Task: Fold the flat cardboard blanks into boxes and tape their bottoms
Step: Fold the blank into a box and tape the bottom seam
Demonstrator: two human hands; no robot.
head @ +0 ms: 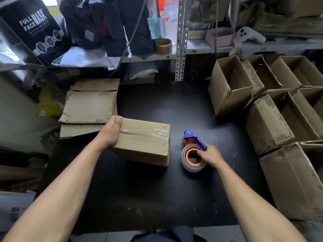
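Head view. Your work surface is a black tabletop (pixel 148 189) set below a metal shelf (pixel 148 56). Along its right edge stands a cluster of assembled open-topped boxes (pixel 272 109), packed side against side. At the far left lies a stack of flat cardboard blanks (pixel 89 105), its near edge just beside your left hand. At centre sits the folded cardboard box (pixel 145 145), closed face upward, with a strip of clear tape (pixel 148 132) running along its centre seam and wrinkled at the right end. Your left hand (pixel 110 133) grips the box's left end, thumb lying over the top edge and the other fingers hidden behind the side. To the right of the box, apart from it, a purple-and-orange tape dispenser (pixel 193 151) rests on the tabletop with its roll toward you. Your right hand (pixel 209 155) holds the dispenser, fingers curled at the handle and roll core.
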